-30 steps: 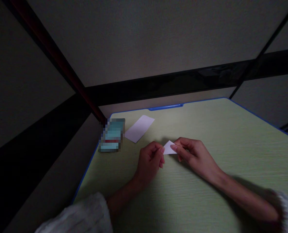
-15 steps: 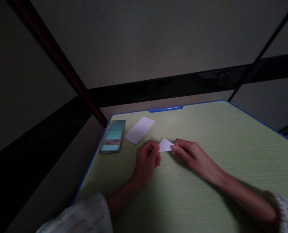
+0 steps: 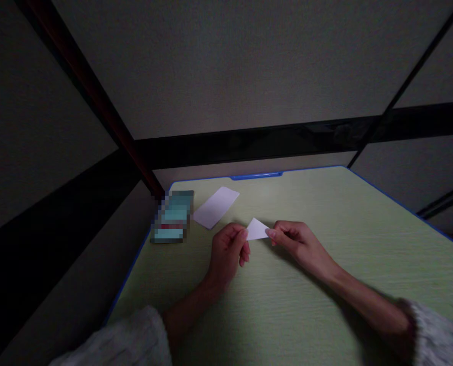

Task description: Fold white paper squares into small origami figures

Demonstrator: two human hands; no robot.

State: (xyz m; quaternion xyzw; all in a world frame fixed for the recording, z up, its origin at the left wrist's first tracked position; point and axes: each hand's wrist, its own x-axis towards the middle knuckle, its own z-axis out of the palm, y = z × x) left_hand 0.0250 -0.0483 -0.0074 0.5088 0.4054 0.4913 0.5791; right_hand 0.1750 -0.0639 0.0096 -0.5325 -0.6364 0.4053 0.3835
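Note:
A small white piece of folded paper (image 3: 256, 230), roughly triangular, is stretched between my two hands above the table. My left hand (image 3: 228, 249) pinches its left corner between thumb and forefinger, the other fingers curled beneath. At the opposite corner, my right hand (image 3: 293, 241) grips the paper between thumb and fingertips. Behind my left hand, a white paper sheet (image 3: 216, 207), longer and four-sided, lies flat on the table.
The pale wooden table (image 3: 325, 203) has a blue edge and a blue slot strip (image 3: 257, 176) at its back. A phone-like flat thing (image 3: 174, 216), pixelated, lies near the left edge. Wall panels with a black band (image 3: 218, 147) rise behind.
Both hands keep their pinch on the folded paper, which holds nearly the same shape. The whole view has shifted slightly, with the table and hands appearing a little further left.

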